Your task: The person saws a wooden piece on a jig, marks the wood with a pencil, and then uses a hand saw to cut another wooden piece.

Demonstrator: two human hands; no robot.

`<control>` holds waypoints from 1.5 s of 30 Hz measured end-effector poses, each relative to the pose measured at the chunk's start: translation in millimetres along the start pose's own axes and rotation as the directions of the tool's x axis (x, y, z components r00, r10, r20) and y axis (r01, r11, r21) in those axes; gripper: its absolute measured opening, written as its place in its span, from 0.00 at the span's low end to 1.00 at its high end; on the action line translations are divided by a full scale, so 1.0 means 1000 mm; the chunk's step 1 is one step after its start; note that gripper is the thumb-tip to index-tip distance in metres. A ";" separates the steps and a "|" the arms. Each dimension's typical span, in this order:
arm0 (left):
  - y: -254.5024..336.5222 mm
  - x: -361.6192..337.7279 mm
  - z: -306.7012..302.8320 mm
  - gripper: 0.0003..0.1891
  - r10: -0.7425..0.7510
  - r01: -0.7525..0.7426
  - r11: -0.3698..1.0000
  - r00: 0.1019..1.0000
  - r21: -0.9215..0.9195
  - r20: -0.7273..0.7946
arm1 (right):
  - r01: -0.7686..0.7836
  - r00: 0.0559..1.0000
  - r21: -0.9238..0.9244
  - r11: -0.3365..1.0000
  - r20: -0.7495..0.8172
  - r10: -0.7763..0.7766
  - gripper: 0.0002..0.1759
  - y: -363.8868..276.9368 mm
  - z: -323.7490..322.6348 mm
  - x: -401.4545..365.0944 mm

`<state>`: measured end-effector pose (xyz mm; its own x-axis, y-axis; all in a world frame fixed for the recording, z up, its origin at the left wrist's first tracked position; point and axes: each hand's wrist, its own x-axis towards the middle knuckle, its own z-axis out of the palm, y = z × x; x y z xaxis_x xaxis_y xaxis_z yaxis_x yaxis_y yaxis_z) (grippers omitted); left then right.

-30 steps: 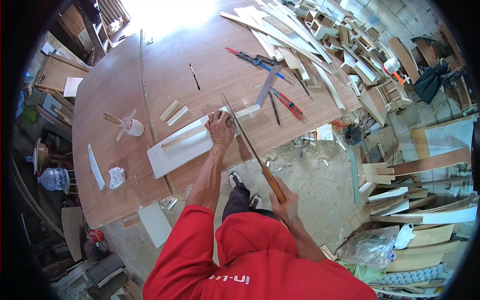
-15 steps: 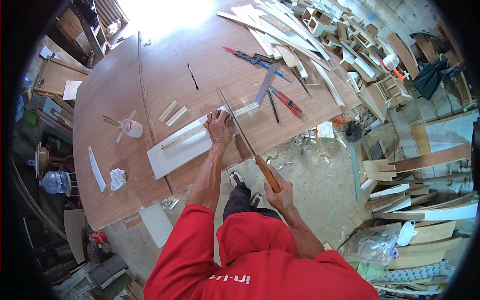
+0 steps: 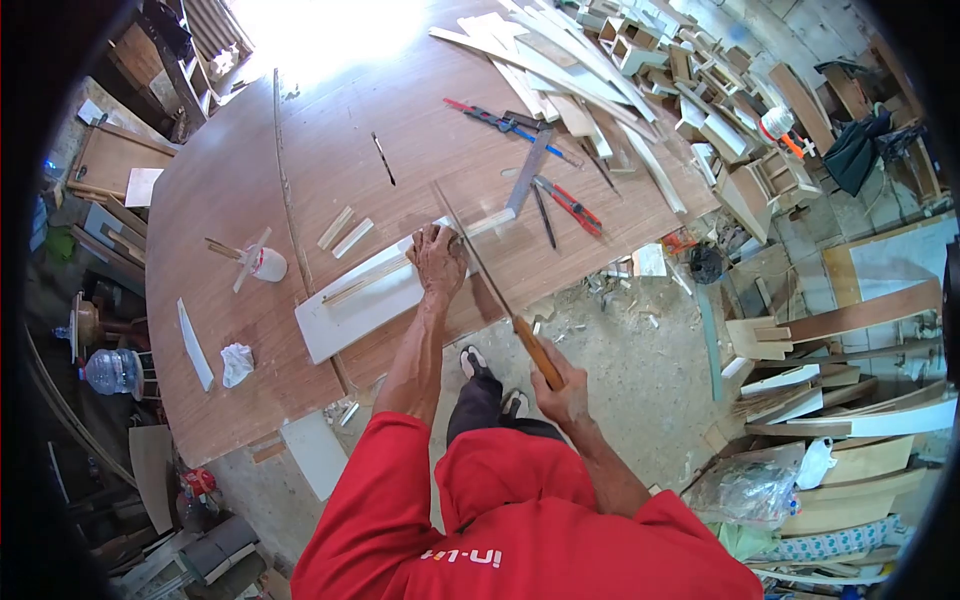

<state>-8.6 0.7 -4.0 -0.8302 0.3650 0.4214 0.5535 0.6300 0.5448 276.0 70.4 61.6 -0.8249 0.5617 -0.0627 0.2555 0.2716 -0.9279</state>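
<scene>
The left hand (image 3: 440, 258) covers one end of the long white rectangular board (image 3: 350, 305), hiding where the thin steel saw blade (image 3: 478, 262) meets it. The blade's far tip is blurred, and its teeth are too small to tell. The right hand (image 3: 565, 385) conceals the end of the brown wooden saw handle (image 3: 533, 345). Glare washes out the far edge of the brown plywood table (image 3: 230, 200).
</scene>
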 end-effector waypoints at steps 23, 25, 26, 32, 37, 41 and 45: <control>-0.001 -0.004 0.000 0.07 -0.006 0.006 1.000 1.000 -0.015 -0.014 | -0.097 0.994 -0.028 0.995 0.040 0.098 0.27 -0.008 -0.001 -0.005; -0.001 -0.002 -0.001 0.07 0.016 -0.017 0.999 0.999 -0.027 -0.029 | -0.100 0.994 -0.004 0.995 0.035 0.100 0.27 -0.007 0.000 -0.009; -0.001 -0.002 0.002 0.07 -0.005 0.004 1.000 1.000 -0.026 -0.027 | -0.099 0.994 0.010 0.995 0.036 0.099 0.27 -0.005 -0.003 -0.010; -0.002 -0.003 0.000 0.07 -0.053 0.054 0.998 0.998 -0.022 0.023 | 0.005 1.000 0.040 0.999 -0.011 -0.004 0.28 0.002 -0.032 -0.063; 0.000 -0.002 -0.001 0.09 -0.030 0.030 0.999 0.999 -0.025 -0.016 | -0.098 0.994 -0.055 0.994 0.044 0.101 0.27 -0.010 -0.002 -0.006; -0.002 -0.002 0.002 0.09 -0.048 0.048 0.999 0.999 -0.018 -0.014 | -0.022 1.000 -0.066 0.998 0.004 0.022 0.27 0.004 -0.024 -0.048; -0.001 -0.003 0.002 0.07 -0.046 0.046 0.999 0.999 0.008 0.025 | -0.023 0.999 0.050 0.999 -0.030 0.024 0.27 0.011 -0.032 -0.071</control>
<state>-6.9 0.0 -7.4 -0.8561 0.3529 0.3775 0.5144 0.6517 0.5574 353.4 58.4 68.1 -0.8032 0.5911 -0.0741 0.2488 0.2198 -0.9433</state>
